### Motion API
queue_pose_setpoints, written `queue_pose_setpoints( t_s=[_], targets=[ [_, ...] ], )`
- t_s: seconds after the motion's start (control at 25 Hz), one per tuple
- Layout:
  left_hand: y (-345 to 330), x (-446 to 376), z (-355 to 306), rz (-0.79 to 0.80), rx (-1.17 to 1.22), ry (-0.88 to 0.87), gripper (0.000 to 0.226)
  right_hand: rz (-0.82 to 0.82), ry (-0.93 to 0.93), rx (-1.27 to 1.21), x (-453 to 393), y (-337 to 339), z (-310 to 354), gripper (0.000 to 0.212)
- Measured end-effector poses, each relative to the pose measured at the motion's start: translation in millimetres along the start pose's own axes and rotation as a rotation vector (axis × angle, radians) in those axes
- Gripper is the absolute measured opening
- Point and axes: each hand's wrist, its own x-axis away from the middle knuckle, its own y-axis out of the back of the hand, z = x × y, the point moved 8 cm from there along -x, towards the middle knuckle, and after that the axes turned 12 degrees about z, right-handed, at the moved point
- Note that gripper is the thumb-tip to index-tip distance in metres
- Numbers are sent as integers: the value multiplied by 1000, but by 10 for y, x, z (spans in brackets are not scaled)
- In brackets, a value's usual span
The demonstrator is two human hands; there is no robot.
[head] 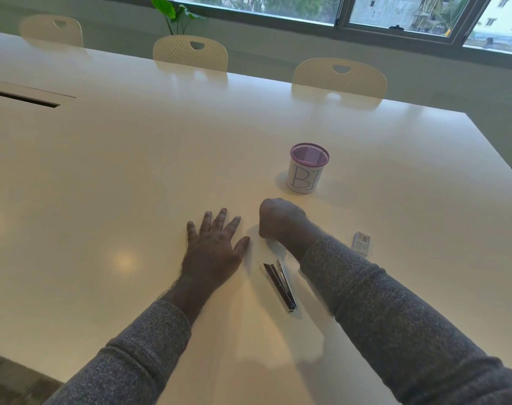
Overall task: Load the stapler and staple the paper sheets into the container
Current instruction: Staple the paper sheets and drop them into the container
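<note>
My left hand [216,244] lies flat on the white table [132,171] with its fingers spread. Just right of it, my right hand [281,220] is curled into a fist, knuckles up, with its fingertips down at the tabletop; what is under them is hidden. A metal stapler [279,285], hinged open, lies on the table between my forearms. A small staple box [360,243] sits to the right of my right wrist. The container [307,168], a pink mesh cup with a white paper label, stands upright beyond my right hand. I cannot make out any paper sheets against the white table.
Three cream chairs [339,77] stand along the table's far edge, below a window. A cable slot [20,96] is set into the table at the far left. The table's right edge [497,153] runs diagonally past the cup.
</note>
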Motion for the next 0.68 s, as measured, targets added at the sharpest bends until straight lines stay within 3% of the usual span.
queue_pose_setpoints(
  t_s=[0.24,0.52,0.68],
  targets=[
    [4,-6,8,-8,0,10,64,-45,36,32,45,4,44,27],
    [13,2,15,-16,8,24,65,-209,198,174,200,-83,170,18],
    [18,0,6,-19,3,21,63,-333,171,89,195,140,-19,20]
  ],
)
